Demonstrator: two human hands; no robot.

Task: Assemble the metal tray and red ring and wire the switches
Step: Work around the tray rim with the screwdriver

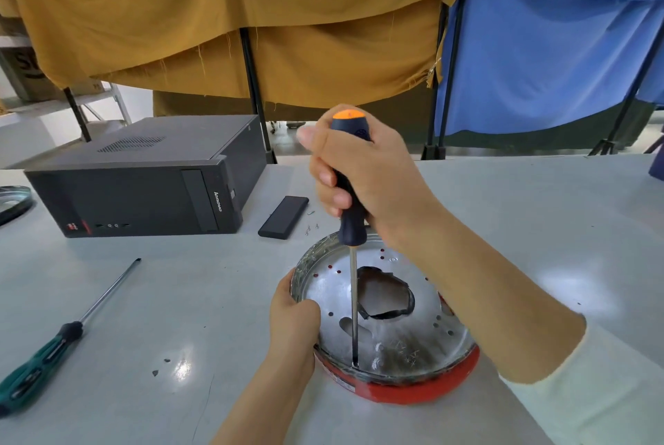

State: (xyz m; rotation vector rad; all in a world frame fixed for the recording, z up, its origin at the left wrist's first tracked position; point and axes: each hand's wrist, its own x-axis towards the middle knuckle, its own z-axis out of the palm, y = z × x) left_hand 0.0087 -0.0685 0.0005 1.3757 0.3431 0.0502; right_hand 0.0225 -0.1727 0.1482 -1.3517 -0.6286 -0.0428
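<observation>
Metal tray (pixel 391 304) sits nested in the red ring (pixel 413 389), left hand (pixel 293 318) gripping its rim to steady it while right hand (pixel 359 171) clenches an upright screwdriver (pixel 350 193) inside it.

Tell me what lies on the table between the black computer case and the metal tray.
In the head view, a flat black rectangular panel and a few small loose screws lie between the computer case and the metal tray.
</observation>
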